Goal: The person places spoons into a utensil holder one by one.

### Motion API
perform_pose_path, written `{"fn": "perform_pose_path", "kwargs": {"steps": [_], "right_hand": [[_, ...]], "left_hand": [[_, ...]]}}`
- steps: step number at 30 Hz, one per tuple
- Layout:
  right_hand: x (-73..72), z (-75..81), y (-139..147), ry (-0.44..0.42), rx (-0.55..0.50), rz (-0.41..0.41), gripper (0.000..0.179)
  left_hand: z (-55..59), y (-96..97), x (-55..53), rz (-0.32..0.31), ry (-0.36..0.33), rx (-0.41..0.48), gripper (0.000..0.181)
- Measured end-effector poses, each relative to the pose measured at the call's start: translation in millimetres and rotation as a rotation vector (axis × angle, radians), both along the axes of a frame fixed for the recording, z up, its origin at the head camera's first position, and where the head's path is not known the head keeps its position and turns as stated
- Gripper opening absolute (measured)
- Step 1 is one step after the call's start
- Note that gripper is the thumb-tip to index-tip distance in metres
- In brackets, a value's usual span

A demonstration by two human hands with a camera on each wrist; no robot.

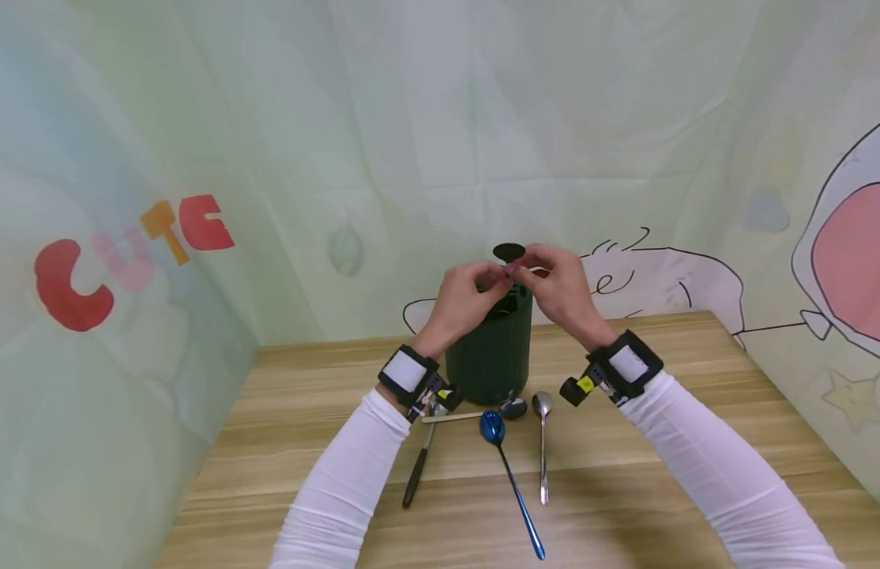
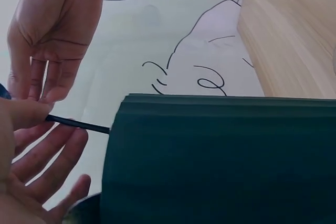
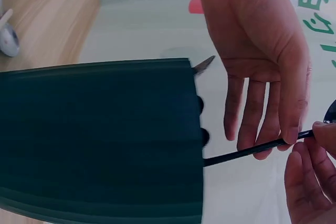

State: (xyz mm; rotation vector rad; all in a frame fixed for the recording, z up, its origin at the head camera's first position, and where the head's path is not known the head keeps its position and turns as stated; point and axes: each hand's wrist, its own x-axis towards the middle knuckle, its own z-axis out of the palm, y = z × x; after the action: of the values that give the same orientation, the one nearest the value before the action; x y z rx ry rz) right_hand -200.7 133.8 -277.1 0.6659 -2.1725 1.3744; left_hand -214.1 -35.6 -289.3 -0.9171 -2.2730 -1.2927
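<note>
A dark spoon [image 1: 509, 252] stands bowl up, its thin black handle [image 3: 244, 153] running down into a dark green ribbed container [image 1: 488, 359]. My left hand [image 1: 463, 296] pinches the handle from the left. From the other side my right hand [image 1: 559, 286] pinches it close below the bowl, the fingertips of both hands almost meeting. Both hands are above the container's rim. A pointed metal tip [image 3: 205, 65] and two dark rounded edges [image 3: 203, 137] poke out of the container; their kinds cannot be told. The handle's lower end is hidden inside.
On the wooden table [image 1: 326, 466], in front of the container, lie a blue long-handled spoon [image 1: 493, 427], a silver spoon [image 1: 543, 405], a dark spoon with a pale handle [image 1: 513, 408] and a black-handled utensil [image 1: 415, 478], its head partly behind my left wrist. A printed cloth [image 1: 411, 118] hangs behind.
</note>
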Motion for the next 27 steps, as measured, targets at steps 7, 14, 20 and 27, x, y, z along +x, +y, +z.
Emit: {"fn": "perform_pose_path", "kwargs": {"steps": [7,14,20,27], "right_hand": [[-3.6,-15.7,-0.4,-0.010,0.014,-0.006,0.011],[-4.3,-24.8,-0.8,-0.020,0.069,-0.043,0.008],[-4.1,-28.3,-1.7,-0.027,0.078,-0.070,0.007],[-5.3,-38.7,-1.0,-0.030,0.116,-0.095,0.012]], "left_hand": [[-6.1,-3.4,-2.5,0.037,0.020,-0.113,0.009],[-9.8,-5.9,-2.6,0.061,0.016,-0.208,0.011],[-13.7,-4.9,-3.8,0.082,0.002,-0.226,0.010],[-18.0,-1.4,-4.4,0.127,0.018,-0.239,0.009]]}}
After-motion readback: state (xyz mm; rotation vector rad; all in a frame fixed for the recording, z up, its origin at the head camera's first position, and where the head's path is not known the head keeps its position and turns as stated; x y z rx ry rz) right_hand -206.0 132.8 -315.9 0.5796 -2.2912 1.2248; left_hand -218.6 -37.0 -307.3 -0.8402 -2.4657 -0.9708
